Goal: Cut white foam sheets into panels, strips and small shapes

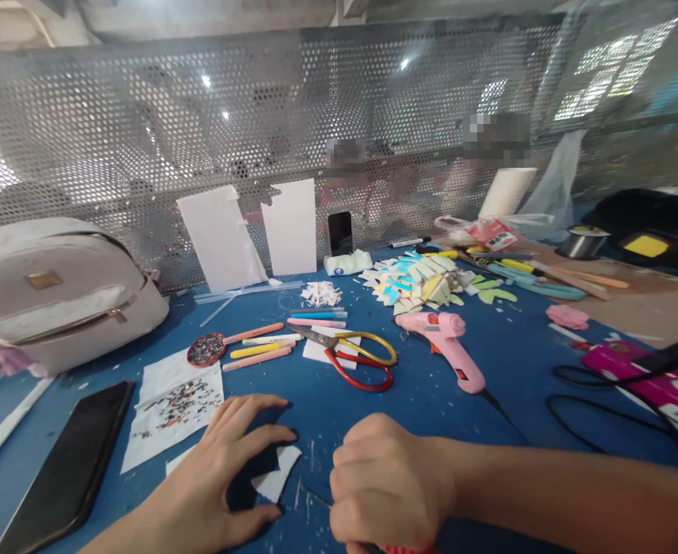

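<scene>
My left hand rests over the blue table with fingers spread, holding nothing. Between its thumb and fingers lies a small white paper scrap with a cut-out edge. My right hand is closed in a fist beside it. A red and black handle shows under the fist at the bottom edge; the rest of that tool is hidden. Ahead of both hands lie scissors with yellow and red handles, several coloured markers and a pink glue gun.
A phone and a pale backpack stand left. A white sheet carries dark bits. Coloured paper scraps are heaped at the back. Black cables and a magenta device lie right. A perforated metal screen closes the back.
</scene>
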Demonstrator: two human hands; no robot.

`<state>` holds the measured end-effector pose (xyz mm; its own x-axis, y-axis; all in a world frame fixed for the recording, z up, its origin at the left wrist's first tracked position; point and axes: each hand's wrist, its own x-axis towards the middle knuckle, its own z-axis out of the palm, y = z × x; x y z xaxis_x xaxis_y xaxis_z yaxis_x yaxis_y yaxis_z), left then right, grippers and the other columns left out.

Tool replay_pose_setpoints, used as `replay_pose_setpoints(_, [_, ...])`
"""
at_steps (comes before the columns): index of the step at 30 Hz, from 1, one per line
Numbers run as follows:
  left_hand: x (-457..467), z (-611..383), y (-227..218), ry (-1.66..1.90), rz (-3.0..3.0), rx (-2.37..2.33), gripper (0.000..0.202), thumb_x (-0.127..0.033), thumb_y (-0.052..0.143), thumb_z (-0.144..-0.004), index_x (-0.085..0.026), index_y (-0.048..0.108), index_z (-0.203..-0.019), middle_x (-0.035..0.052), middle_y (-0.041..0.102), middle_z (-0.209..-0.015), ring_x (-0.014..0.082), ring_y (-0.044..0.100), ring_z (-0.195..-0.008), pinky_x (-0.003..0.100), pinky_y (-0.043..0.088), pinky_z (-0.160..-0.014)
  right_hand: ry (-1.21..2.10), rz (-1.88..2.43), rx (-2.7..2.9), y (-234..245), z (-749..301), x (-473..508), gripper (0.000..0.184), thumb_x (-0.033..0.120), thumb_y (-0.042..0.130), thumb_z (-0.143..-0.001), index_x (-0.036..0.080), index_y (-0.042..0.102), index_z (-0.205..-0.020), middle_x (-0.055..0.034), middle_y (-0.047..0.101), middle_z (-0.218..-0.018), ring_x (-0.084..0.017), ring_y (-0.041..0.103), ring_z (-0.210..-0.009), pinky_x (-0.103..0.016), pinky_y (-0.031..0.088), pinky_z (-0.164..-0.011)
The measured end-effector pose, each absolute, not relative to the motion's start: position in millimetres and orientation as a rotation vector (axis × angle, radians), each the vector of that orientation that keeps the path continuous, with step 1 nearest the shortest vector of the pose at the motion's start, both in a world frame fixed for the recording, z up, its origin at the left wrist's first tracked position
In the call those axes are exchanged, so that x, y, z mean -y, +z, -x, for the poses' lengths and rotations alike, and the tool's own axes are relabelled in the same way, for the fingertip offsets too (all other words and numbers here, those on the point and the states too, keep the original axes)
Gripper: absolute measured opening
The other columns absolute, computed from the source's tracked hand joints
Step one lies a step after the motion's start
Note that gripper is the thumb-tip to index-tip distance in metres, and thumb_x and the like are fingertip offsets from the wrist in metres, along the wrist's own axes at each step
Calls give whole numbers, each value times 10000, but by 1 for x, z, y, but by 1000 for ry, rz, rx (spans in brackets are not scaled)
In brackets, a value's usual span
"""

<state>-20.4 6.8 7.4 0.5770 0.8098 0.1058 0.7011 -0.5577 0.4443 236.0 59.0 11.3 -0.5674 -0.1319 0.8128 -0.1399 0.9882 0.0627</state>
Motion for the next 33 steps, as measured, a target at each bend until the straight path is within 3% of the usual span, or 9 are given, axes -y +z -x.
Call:
replay_pose_setpoints(6, [-12, 18, 9, 419, -2428, -1207, 529, -253, 730, -806, -393, 518, -1271, 37, 383, -1488, 320, 391, -1335, 525, 346, -1099, 6, -199, 2187, 14, -235, -60, 394, 460, 550, -1000, 166, 574, -739, 84, 513, -555, -75, 435, -475, -247, 280, -450])
replay_pose_setpoints(14, [-8, 11, 15, 424, -2429, -1209, 459, -273, 733, -787, -347, 545, -1200, 49, 424, -1460, 313, 423, -1313, 502, 372, -1077, 10, -208, 2189, 14, -235, -61, 455, 539, 527, -992, 170, 573, -730, 83, 499, -544, -75, 432, -462, -258, 270, -442])
replay_pose_setpoints(20, [-16, 32, 25, 477, -2498, -1350, 425, -231, 664, -827, -325, 534, -1220, 62, 411, -1488, 307, 385, -1365, 510, 323, -1123, 9, -195, 2195, 12, -236, -60, 348, 454, 599, -968, 177, 545, -765, 95, 488, -546, -75, 438, -471, -257, 241, -436])
replay_pose_setpoints(25, [-60, 66, 35, 579, -2595, -1559, 340, -363, 638, -857, -304, 575, -1186, 76, 481, -1434, 307, 434, -1340, 527, 332, -1108, 28, -191, 2210, 9, -236, -59, 166, 275, 580, -928, 186, 529, -797, 98, 483, -562, -76, 444, -480, -253, 260, -456])
replay_pose_setpoints(33, [-127, 75, 19, 501, -2592, -1639, 313, -427, 633, -841, -251, 662, -1099, 121, 551, -1366, 358, 506, -1273, 595, 358, -1041, 9, -183, 2240, 4, -237, -59, 146, 279, 573, -906, 202, 511, -799, 104, 472, -563, -82, 424, -477, -263, 231, -456])
